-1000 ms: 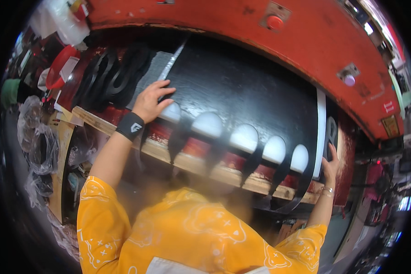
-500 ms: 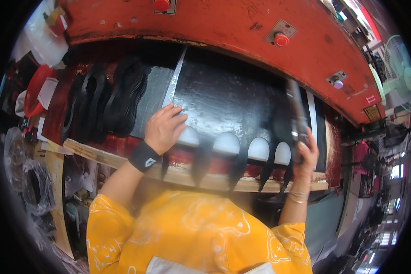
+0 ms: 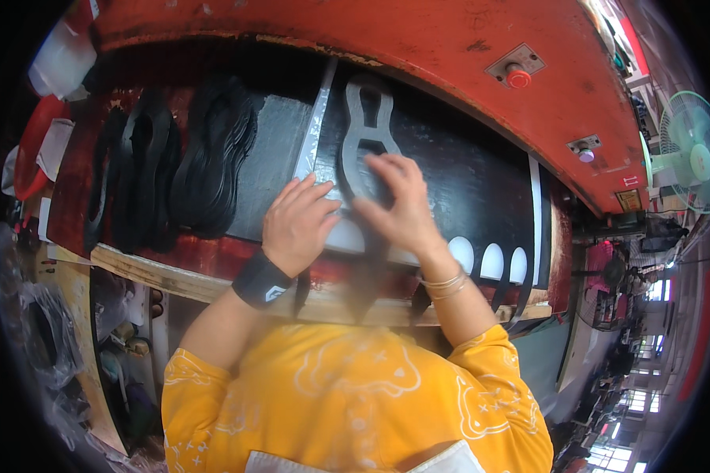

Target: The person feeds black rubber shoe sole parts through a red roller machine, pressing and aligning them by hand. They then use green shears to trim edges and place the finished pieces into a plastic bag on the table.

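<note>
Left hand (image 3: 296, 225) lies flat, fingers spread, on the black sheet (image 3: 465, 185); right hand (image 3: 398, 201) pinches the cutting die (image 3: 363, 130).

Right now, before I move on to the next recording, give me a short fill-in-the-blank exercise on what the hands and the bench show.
1. The right hand touches a dark metal sole-shaped cutting die that lies on the ____ sheet.
2. The left hand wears a black ____ at the wrist.
3. Along the sheet's near edge, right of the hands, show three pale ____ holes.
4. Left of the hands stands a stack of black ____.

Missing words: black; wristband; rounded; soles
</note>
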Available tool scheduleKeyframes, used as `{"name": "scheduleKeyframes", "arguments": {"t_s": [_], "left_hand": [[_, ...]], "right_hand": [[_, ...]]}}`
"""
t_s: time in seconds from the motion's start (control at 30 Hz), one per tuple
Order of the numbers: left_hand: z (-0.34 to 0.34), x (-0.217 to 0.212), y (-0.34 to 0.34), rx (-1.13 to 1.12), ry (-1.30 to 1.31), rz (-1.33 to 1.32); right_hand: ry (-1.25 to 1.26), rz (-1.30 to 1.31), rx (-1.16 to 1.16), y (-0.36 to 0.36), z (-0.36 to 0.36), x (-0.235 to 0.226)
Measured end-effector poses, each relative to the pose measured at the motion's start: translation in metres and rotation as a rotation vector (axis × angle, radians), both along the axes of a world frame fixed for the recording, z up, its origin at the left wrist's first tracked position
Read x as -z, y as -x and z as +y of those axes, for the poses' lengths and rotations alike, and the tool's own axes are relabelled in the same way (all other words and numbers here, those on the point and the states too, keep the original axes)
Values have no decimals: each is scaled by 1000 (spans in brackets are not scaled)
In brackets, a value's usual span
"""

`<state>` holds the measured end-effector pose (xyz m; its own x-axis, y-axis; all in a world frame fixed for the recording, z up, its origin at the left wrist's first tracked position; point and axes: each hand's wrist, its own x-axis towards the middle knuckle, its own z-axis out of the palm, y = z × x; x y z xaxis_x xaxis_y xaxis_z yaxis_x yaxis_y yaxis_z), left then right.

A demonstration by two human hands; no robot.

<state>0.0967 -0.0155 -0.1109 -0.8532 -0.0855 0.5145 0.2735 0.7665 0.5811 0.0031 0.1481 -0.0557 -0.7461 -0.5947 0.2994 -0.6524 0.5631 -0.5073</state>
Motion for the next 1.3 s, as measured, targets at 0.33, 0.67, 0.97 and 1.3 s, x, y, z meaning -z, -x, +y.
{"name": "scheduleKeyframes", "arguments": {"t_s": [0.33,0.67,0.97,1.3], "left_hand": [[-1,-3,3,6,-3,-24],[-9,-3,12,-12,-3,-31],[-18,-3,43,-6,-23,-47],[27,-22,33,284,-463,-257]], "right_hand": [[-186,104,16,32,-30,16],[-202,64,20,31,-38,17],[-138,236,-33,58,-45,12],[603,677,758,180,186,-23]]}}
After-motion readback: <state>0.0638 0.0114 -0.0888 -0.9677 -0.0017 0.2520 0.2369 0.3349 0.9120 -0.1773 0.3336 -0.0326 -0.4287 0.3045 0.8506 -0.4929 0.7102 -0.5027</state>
